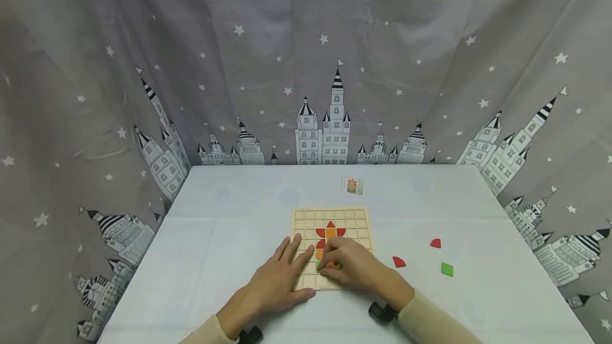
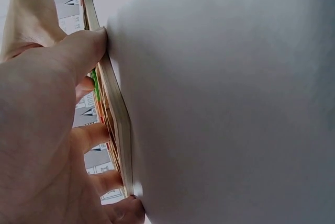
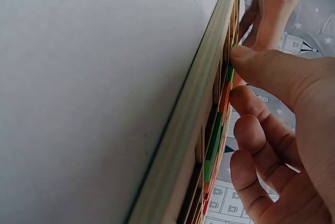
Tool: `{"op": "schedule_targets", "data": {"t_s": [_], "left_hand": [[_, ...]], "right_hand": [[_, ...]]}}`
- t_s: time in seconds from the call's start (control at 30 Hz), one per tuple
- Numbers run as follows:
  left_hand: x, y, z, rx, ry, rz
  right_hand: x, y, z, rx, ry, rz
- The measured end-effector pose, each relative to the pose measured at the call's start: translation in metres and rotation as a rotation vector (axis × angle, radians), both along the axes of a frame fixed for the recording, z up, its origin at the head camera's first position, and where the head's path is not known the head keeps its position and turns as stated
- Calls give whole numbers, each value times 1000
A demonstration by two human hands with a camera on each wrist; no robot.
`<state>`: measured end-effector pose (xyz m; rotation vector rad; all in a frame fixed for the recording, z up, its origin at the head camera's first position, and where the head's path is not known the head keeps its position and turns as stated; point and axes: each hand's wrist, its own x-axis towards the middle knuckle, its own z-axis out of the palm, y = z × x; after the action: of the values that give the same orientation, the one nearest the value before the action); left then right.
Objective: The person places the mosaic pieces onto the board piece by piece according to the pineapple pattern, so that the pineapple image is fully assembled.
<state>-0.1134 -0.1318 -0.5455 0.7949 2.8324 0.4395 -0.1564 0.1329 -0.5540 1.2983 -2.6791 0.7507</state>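
A pale wooden grid board [image 1: 362,227] lies on the white table, with red, orange and green flat pieces set in its middle squares. My left hand [image 1: 274,277] rests with fingers spread on the board's left side; its thumb [image 2: 86,51] touches the near edge in the left wrist view. Over the lower middle of the grid, my right hand [image 1: 356,264] pinches a small green piece [image 3: 230,72] between thumb and forefinger, low against the board. That hand partly covers the pieces. Another green piece [image 3: 212,148] sits in the board, seen edge-on in the right wrist view.
Right of the board lie two red quarter-circle pieces, one nearer [image 1: 399,262] and one farther [image 1: 435,243], and a green square [image 1: 447,269]. A small picture card [image 1: 351,186] lies behind the board. A grey curtain [image 1: 268,68] with castles hangs behind the table.
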Motion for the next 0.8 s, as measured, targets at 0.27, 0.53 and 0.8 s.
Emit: {"op": "schedule_targets", "data": {"t_s": [0.27, 0.53, 0.8], "left_hand": [[0, 1, -1, -8, 14, -4], [1, 1, 2, -21, 8, -2], [1, 2, 0, -34, 16, -1]], "right_hand": [[1, 0, 0, 5, -16, 2], [3, 3, 2, -29, -26, 16], [9, 18, 4, -65, -7, -23]]}}
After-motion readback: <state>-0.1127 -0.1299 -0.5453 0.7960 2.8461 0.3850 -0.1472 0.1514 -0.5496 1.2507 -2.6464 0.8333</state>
